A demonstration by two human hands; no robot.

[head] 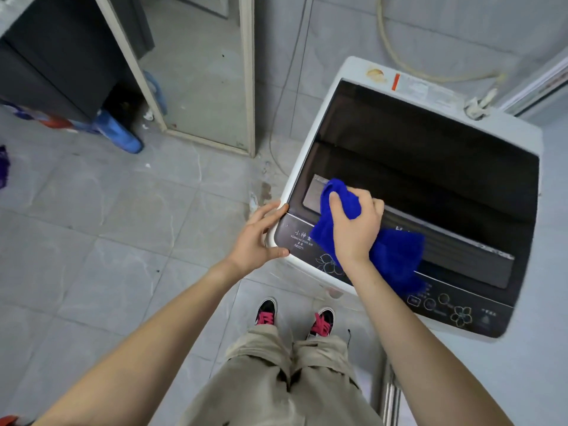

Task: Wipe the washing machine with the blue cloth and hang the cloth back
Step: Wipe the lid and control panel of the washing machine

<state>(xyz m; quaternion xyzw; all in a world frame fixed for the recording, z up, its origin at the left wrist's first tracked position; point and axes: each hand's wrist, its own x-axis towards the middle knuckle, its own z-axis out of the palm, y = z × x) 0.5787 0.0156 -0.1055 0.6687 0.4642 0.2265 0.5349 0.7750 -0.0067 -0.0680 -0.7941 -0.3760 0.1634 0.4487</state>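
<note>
Meanwhile, right hand (353, 229) fingers bunch the blue cloth (390, 256) on the washing machine (430, 167); left hand (256, 238) fingers clasp its corner.

Even, soft daylight; wide-angle edge distortion

Left hand (255, 241) clasps washing machine (430, 155) corner; right hand (356, 226) clutches blue cloth (396, 253); both arms extended.
</note>
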